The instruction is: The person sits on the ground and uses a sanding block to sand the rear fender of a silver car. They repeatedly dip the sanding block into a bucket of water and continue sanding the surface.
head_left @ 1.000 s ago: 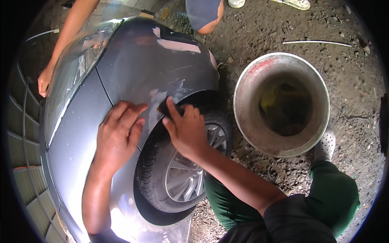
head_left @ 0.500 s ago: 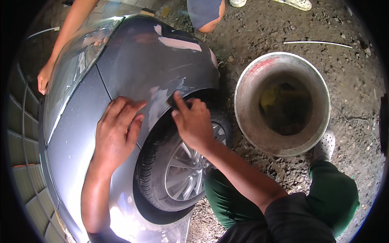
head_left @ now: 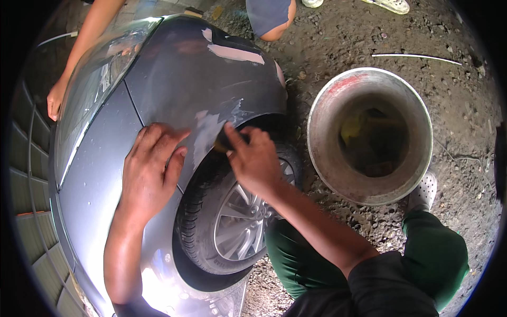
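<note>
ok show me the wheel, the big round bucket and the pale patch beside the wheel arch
wheel (head_left: 254, 211): head view, on its hub
bucket (head_left: 328, 134): head view, on its inner wall, left side
pale patch (head_left: 206, 132): head view, near its middle

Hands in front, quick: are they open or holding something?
Left hand: open, nothing visible in it.
Right hand: closed on a small dark block.

Beyond our right fingers (head_left: 235, 136) we see a grey car fender (head_left: 174, 79), pink-patched; right of those fingers, a whitish bucket (head_left: 322, 145), red-smeared.
</note>
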`<state>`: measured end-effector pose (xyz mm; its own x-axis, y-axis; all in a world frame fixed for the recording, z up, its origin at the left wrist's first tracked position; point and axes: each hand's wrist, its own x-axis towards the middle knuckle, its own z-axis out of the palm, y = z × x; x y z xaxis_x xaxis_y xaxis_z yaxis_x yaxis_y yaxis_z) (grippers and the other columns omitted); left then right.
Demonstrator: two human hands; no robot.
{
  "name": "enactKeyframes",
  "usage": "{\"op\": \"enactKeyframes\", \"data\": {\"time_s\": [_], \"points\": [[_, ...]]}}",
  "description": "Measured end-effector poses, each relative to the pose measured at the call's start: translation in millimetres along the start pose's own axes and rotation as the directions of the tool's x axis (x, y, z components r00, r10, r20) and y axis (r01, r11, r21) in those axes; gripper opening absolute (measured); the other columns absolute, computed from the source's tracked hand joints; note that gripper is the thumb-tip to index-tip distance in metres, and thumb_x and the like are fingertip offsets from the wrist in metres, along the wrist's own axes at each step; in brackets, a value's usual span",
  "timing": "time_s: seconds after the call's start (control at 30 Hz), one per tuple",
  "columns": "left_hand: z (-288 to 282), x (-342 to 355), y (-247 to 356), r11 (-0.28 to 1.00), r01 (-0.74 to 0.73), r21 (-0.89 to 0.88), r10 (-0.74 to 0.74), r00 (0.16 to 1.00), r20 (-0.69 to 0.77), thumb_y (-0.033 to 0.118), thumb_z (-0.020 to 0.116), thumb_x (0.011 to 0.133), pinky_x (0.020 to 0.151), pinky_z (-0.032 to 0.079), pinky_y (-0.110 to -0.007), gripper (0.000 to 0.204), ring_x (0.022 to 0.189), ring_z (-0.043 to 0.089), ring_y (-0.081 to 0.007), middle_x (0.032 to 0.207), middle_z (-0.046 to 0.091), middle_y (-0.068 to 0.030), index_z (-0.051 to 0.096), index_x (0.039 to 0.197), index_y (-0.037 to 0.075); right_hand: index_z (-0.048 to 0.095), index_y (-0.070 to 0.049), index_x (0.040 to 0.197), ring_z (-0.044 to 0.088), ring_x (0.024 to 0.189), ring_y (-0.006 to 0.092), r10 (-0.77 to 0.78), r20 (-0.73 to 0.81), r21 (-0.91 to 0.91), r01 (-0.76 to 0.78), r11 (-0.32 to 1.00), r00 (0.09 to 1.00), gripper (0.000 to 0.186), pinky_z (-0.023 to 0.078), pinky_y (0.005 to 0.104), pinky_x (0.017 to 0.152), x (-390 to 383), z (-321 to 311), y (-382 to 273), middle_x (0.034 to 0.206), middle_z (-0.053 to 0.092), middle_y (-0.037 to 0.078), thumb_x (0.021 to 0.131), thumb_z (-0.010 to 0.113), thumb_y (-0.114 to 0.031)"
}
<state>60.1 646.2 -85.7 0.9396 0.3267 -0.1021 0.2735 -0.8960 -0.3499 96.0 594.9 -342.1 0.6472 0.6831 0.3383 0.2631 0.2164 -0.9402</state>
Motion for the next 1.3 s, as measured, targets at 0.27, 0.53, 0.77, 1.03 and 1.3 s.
{"op": "enactKeyframes", "data": {"time_s": [0.27,0.53,0.77,1.03,1.3], "points": [[-1.9,4.9,-5.0,0.996,-0.043,0.077,0.051,0.994,-0.098,-0.002,0.076,0.088,0.087,0.057,-0.046,0.030,0.099,0.067,-0.0343,0.108,0.066,-0.0125,0.077,0.118,0.003,0.051,0.007,0.157,0.058,0.117,0.0419,0.126,-0.036,0.205,-0.116,0.972,0.991,0.061,0.049,0.0486,0.104,5.4,-24.9,7.5,0.134,0.055,0.027,0.102,0.065,-0.014],[-1.0,1.9,-4.3,0.988,-0.074,0.138,0.096,0.982,-0.160,-0.001,0.078,0.085,0.087,0.058,-0.046,0.033,0.099,0.066,-0.0331,0.109,0.067,-0.0118,0.078,0.118,0.004,0.053,0.003,0.156,0.059,0.129,0.0447,0.165,0.205,0.265,-0.217,0.939,0.965,0.057,0.050,0.0499,0.111,2.2,-59.2,-29.7,0.138,0.055,0.028,0.106,0.063,-0.022],[-12.9,-6.3,-11.8,0.996,0.011,0.089,0.002,0.990,-0.139,0.001,0.075,0.091,0.094,0.055,-0.048,0.029,0.107,0.066,-0.0355,0.114,0.066,-0.0128,0.074,0.120,0.002,0.078,-0.002,0.115,0.077,0.105,0.0422,0.407,0.747,-0.388,-0.151,0.909,0.525,0.044,0.060,0.0495,0.093,70.9,-165.4,8.3,0.107,0.079,0.025,0.096,0.054,-0.034],[0.2,-4.0,-14.0,0.998,-0.040,0.045,0.048,0.980,-0.192,0.008,0.077,0.092,0.097,0.059,-0.046,0.028,0.111,0.067,-0.0328,0.116,0.068,-0.0121,0.075,0.120,0.006,0.079,-0.007,0.131,0.072,0.127,0.0352,0.888,0.369,-0.919,-0.033,0.392,0.275,0.046,0.055,0.0467,0.108,34.3,-174.0,208.6,0.140,0.073,0.021,0.098,0.059,-0.033],[-3.2,-6.0,-9.0,0.994,-0.102,0.035,0.107,0.971,-0.216,0.008,0.078,0.090,0.093,0.060,-0.044,0.036,0.110,0.067,-0.0294,0.118,0.066,-0.0095,0.074,0.126,0.010,0.084,0.000,0.100,0.080,0.087,0.0286,0.823,0.529,-0.830,-0.074,0.552,0.206,0.025,0.058,0.0442,0.076,88.4,-209.6,111.6,0.092,0.083,0.017,0.088,0.065,-0.011]]}}
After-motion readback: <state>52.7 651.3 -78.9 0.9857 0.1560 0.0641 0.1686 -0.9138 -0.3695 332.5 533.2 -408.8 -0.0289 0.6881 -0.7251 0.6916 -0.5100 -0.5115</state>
